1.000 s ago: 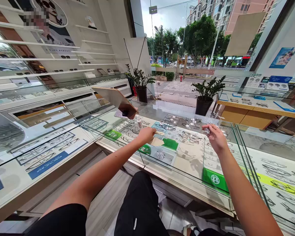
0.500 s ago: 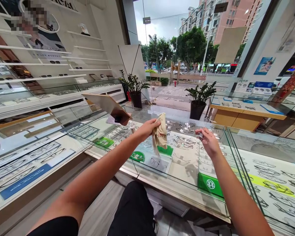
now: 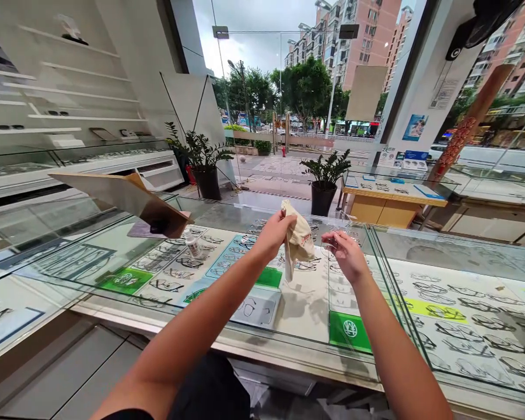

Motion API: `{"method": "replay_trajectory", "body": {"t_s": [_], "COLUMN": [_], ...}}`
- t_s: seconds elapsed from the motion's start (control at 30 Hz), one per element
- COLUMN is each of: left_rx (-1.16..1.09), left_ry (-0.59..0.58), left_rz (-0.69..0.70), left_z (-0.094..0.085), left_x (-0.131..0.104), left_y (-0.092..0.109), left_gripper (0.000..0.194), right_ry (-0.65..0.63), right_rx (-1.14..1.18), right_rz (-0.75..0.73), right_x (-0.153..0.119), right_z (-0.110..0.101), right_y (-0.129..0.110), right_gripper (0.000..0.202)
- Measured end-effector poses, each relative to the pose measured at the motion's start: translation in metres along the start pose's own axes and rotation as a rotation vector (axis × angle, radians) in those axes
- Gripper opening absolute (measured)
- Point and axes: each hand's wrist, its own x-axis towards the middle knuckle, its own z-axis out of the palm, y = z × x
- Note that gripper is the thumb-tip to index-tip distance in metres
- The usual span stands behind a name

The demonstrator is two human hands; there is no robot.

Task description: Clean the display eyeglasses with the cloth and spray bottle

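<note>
My left hand (image 3: 276, 233) pinches a cream cleaning cloth (image 3: 301, 236) with red print, which hangs in folds above the glass counter. To its right, my right hand (image 3: 345, 252) is closed at the fingertips on what looks like thin-rimmed glasses (image 3: 326, 240). Fingers and glare hide most of their outline. The cloth and the glasses are apart. Beneath both hands lies the glass-topped display case (image 3: 304, 318), with rows of spectacle frames inside.
A white bottle (image 3: 192, 243) stands on the counter to the left, beside a tilted board or mirror (image 3: 126, 195). Green signs (image 3: 350, 329) lie inside the case. Two potted plants (image 3: 207, 169) stand beyond it, before the glass front. Another display table (image 3: 376, 204) is at the right.
The view has turned right and shifted, so the counter and plants appear further left. The cloth hangs more spread out, and my hands are closer together. Each hand keeps its hold.
</note>
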Motion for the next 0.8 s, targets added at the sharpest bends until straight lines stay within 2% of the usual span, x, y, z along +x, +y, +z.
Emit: {"method": "replay_trajectory", "body": {"t_s": [0.07,0.17,0.3,0.4,0.67,0.8], "left_rx": [0.001,0.009,0.050,0.097,0.150,0.087], "left_ry": [0.047,0.046,0.040,0.004,-0.144,-0.124], "left_rz": [0.057,0.187,0.357,0.427,0.422,0.357], "left_z": [0.009,0.017,0.019,0.020,0.015,0.010], "left_x": [0.008,0.017,0.021,0.018,0.002,0.004], "left_y": [-0.008,-0.023,-0.040,-0.052,-0.064,-0.063], "left_gripper": [0.021,0.018,0.021,0.023,0.027,0.047], "right_ry": [-0.007,-0.044,-0.061,-0.045,-0.021,-0.050], "right_rx": [0.006,0.008,0.013,0.016,-0.023,-0.012], "right_rz": [0.003,0.024,0.063,0.107,0.175,0.162], "right_x": [-0.002,-0.005,-0.008,-0.009,-0.010,-0.010], "right_z": [0.002,0.009,0.018,0.022,0.028,0.031], "right_y": [-0.003,-0.004,-0.003,-0.001,0.007,0.008], "right_gripper": [0.023,0.023,0.026,0.030,0.028,0.028]}}
